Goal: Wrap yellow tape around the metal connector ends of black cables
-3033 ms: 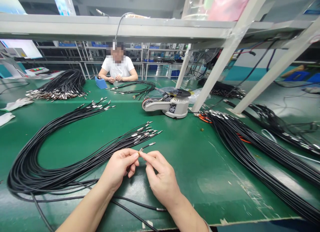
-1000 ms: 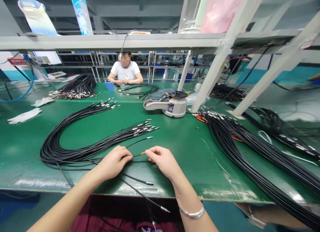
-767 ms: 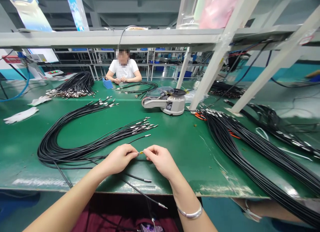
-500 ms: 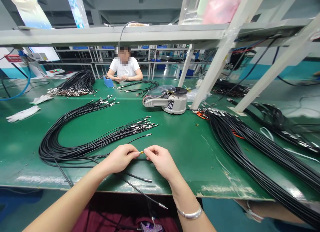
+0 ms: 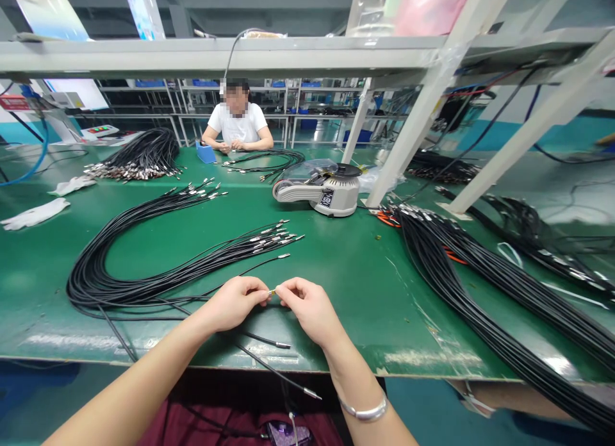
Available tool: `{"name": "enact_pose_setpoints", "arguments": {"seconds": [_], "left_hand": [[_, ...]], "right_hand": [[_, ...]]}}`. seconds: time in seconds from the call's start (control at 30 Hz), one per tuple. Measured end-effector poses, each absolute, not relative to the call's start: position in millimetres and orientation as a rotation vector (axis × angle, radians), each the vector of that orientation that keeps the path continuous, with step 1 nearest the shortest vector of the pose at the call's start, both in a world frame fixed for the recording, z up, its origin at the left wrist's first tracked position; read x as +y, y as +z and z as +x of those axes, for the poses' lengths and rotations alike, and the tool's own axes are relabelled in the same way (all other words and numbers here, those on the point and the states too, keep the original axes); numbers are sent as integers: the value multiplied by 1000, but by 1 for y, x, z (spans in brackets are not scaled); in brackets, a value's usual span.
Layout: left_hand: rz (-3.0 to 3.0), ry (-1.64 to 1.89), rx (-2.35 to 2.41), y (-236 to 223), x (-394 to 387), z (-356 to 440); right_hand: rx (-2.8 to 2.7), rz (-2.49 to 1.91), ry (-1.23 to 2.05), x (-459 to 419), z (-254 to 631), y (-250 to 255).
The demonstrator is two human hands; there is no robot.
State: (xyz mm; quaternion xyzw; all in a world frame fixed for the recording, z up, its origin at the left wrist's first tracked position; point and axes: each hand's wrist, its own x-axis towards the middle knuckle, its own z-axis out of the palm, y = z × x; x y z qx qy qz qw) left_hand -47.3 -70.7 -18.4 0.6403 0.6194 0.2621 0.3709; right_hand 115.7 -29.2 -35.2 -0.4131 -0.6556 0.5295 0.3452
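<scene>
Between the fingertips of my left hand [image 5: 239, 303] is the metal-tipped end of a black cable; most of the cable is hidden behind the hand. My right hand [image 5: 307, 307] pinches a small yellow piece [image 5: 273, 291] against that tip, its kind too small to make out. Both hands are closed and nearly touch above the table's front part. Beyond the left hand curves a bundle of black cables [image 5: 103, 260] with silver ends. Two loose cable ends, one with a silver tip [image 5: 312, 393], point right beneath my hands, the lower one over the table edge.
A grey tape dispenser [image 5: 336, 199] stands on the green table [image 5: 346, 260] ahead. More cable bundles [image 5: 461, 292] run along the right, beside slanted white posts [image 5: 418, 106]. White gloves [image 5: 36, 214] lie at left. A co-worker [image 5: 237, 122] sits across the table.
My hands keep their pinch, with the tip and yellow piece now slightly closer together. The view has shifted a little, moving the background slightly up and left.
</scene>
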Motion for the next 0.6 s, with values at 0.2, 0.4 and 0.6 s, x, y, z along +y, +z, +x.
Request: {"name": "enact_pose_setpoints", "arguments": {"seconds": [0.2,0.4,0.6], "left_hand": [[1633,676,1616,-18,-70,-44],[1674,674,1638,-18,-71,-43],[1767,639,1634,-17,-73,-44]], "right_hand": [[-1731,-1069,1341,-28,117,-38],[-1730,-1098,1269,-30,115,-40],[-1690,-1107,1283,-32,114,-39]]}}
